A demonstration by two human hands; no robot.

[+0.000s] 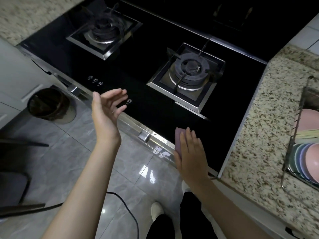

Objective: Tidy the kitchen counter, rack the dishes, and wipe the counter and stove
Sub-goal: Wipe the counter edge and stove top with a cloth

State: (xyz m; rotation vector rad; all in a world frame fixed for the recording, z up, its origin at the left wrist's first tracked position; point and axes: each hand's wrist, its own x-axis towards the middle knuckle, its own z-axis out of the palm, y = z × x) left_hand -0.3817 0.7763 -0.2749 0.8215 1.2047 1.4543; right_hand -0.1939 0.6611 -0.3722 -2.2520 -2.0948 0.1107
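1. Step in hand looks like the stove wipe: the right hand point(190, 152), fingers flat and spread, presses a purple cloth point(179, 138) on the black stove point(155, 94) at its near edge.
2. The left hand point(107, 107) hovers over the front edge, fingers relaxed and apart, holding nothing.
3. Dishes point(309, 152) already stand in the rack point(293, 128) on the tabletop point(259, 118).
4. Next move likely calls for sweeping the cloth across the glass, skirting the burners point(188, 71).

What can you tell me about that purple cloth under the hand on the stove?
The cloth is a muted purple, soft-looking and apparently folded flat. It lies at the near edge of the black glass stove, in front of the right burner. The right hand presses on it with straight fingers and covers most of it, so only its far and left parts show. The left hand hovers apart, touching nothing.
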